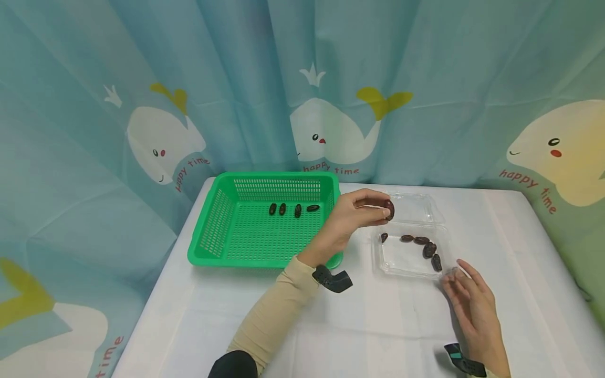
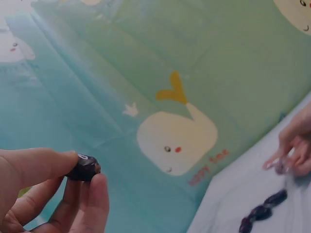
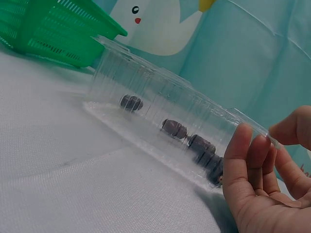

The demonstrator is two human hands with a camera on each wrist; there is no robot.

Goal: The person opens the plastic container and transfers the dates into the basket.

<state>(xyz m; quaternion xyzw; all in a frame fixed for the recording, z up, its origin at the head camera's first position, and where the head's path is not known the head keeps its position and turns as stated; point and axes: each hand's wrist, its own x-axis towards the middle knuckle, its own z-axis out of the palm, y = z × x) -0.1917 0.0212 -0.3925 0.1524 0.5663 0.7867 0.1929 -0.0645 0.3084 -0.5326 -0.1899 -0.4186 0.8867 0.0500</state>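
Between thumb and fingers my left hand (image 1: 344, 218) pinches a dark, wrinkled date (image 1: 389, 209), raised over the left part of a clear plastic box (image 1: 402, 269). The left wrist view shows this date (image 2: 83, 168) close up, glossy and almost black. Several more dates (image 1: 429, 250) lie in the box, along its back and right side. My right hand (image 1: 472, 304) grips the box's front right corner, thumb and fingertips on the rim, as the right wrist view shows. The box's transparent lid (image 1: 413, 208) is folded open toward the back.
To the left stands a green slotted plastic basket (image 1: 203, 252) with several dates (image 1: 298, 211) in a loose row toward its back right. My left forearm passes over its front right corner. A white cloth covers the table (image 1: 359, 336); a whale-print curtain (image 1: 246, 79) hangs behind.
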